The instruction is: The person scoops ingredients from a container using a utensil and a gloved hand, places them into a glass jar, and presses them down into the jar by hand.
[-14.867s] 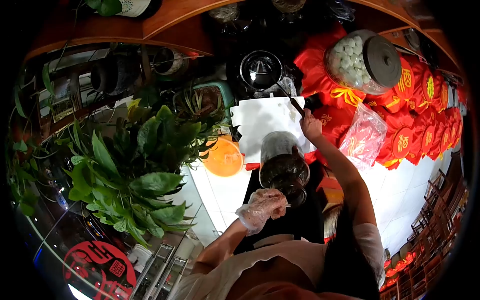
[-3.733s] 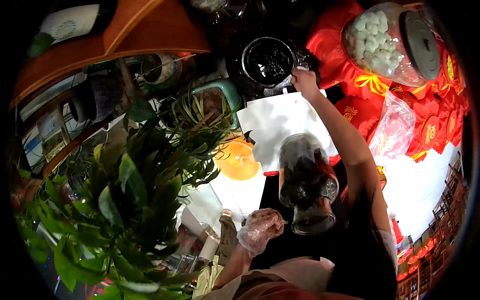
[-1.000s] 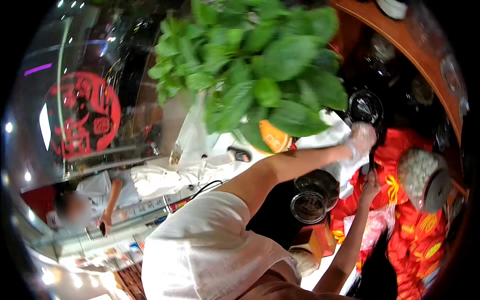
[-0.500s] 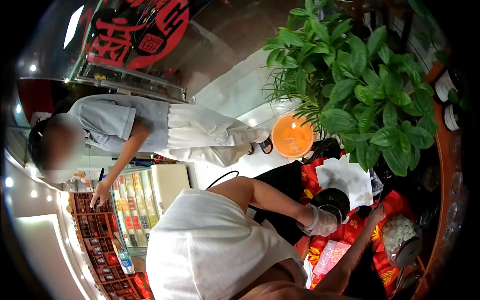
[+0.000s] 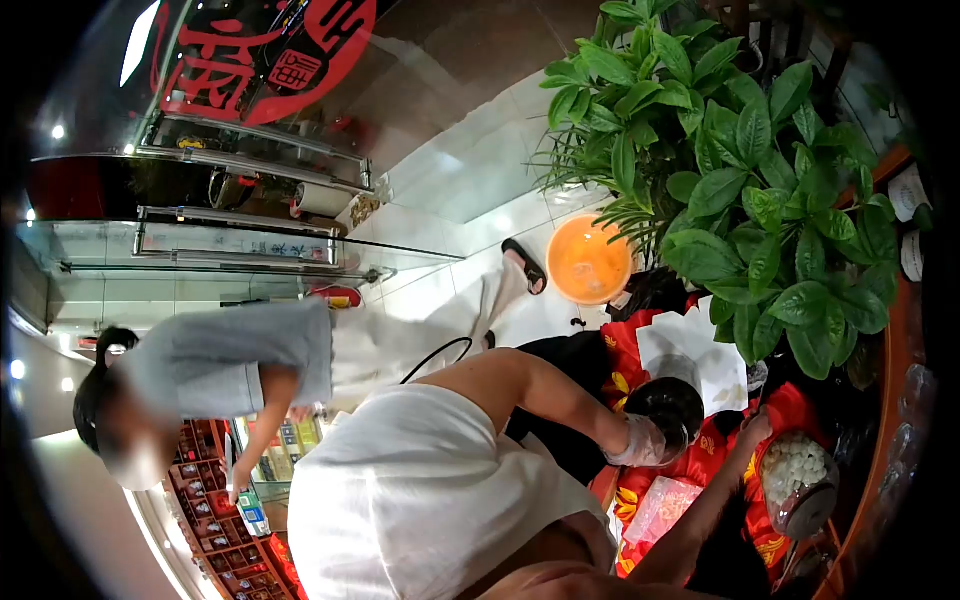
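My right hand (image 5: 640,442), in a clear plastic glove, is closed against the near side of a round, see-through jar (image 5: 668,405) that looks dark inside. Part of its fingers is hidden by the jar. My bare left hand (image 5: 755,430) is closed just beyond the jar, near the edge of a white paper sheet (image 5: 715,350); a thin dark thing shows at its fingertips, too small to name. Beside my left forearm sits a clear jar (image 5: 800,485) of white balls. Red cloth (image 5: 700,460) with yellow patterns lies under these things.
A pink packet (image 5: 665,508) lies on the red cloth. Leafy green plants (image 5: 760,200) overhang the far side. An orange basin (image 5: 588,262) stands on the tiled floor, near a person in grey (image 5: 240,355) holding a phone-like object. Glass doors and shelves are behind.
The standing person has shifted and turned, and the hand with the phone-like object has moved lower. The camera view has shifted slightly. My hands have hardly moved.
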Available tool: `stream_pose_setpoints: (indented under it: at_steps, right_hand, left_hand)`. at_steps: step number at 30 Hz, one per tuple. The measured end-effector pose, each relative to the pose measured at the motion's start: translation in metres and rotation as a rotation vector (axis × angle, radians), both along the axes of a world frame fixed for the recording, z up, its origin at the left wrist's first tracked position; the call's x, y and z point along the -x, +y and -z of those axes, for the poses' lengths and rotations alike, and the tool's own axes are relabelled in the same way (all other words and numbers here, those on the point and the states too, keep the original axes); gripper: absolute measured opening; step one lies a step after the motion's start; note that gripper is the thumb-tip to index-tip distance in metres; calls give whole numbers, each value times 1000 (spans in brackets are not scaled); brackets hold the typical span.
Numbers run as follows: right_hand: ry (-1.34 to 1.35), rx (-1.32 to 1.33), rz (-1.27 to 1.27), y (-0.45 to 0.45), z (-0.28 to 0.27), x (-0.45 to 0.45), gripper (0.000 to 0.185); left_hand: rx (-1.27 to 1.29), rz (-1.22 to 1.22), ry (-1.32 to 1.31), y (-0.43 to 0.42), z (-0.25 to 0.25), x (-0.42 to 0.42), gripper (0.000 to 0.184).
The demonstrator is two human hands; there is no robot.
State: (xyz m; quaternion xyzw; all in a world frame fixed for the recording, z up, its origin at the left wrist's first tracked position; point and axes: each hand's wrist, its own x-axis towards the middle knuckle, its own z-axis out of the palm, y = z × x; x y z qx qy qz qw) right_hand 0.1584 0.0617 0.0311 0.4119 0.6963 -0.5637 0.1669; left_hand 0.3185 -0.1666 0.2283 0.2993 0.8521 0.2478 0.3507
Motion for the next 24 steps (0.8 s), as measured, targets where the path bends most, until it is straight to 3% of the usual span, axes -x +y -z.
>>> stream_pose_setpoints:
  at_steps: [2, 3, 4, 6, 7, 8, 11, 13, 16, 17, 18, 19, 20, 21, 22, 24]
  right_hand:
    - [9, -15, 98, -4, 8, 2, 22]
    - [-61, -40, -7, 1, 9, 3, 19]
    - [-43, -147, -242, 13, 25, 4, 15]
    - [139, -858, -1099, 42, 67, 4, 21]
    - [216, -1090, -1280, 51, 86, -5, 28]
    - [29, -1034, -1264, 40, 72, -10, 37]
    - [-62, -830, -920, 7, 26, -49, 32]
    - [-84, -688, -694, -8, 5, -66, 29]
    - [-78, -489, -372, -24, -10, -65, 25]
    - [-76, -443, -258, -19, -15, -64, 24]
    - [-59, -395, -176, -30, -8, -53, 23]
    - [-48, -367, -93, -27, -6, -47, 22]
    - [-40, -346, -21, -25, -7, -43, 21]
    - [-32, -337, 34, -28, -8, -41, 20]
    - [-21, -328, 76, -30, -9, -38, 20]
    - [13, -296, 115, -45, -12, -35, 19]
  left_hand:
    - [25, 6, 17, 4, 4, 0, 17]
    - [35, 15, 29, 6, 7, 2, 16]
    - [47, 30, 45, 11, 8, 2, 14]
    - [88, 65, 104, 20, 20, 5, 12]
    - [116, 107, 153, 26, 26, 6, 11]
    - [147, 164, 226, 33, 29, 5, 10]
    - [333, 324, 598, 51, 44, -8, 10]
    - [188, 505, 724, 55, 51, -26, 10]
    - [32, 223, 20, 48, 101, -12, 18]
    - [205, 443, -102, 73, 91, 1, 18]
    - [31, 535, 76, 62, 89, 2, 17]
    - [169, 343, -216, 82, 70, 8, 17]
    - [205, 678, 1, 85, 83, 14, 18]
    - [185, 638, 4, 78, 97, 16, 20]
    - [474, 344, -125, 85, 91, 17, 22]
    - [160, 280, -195, 77, 69, 13, 23]
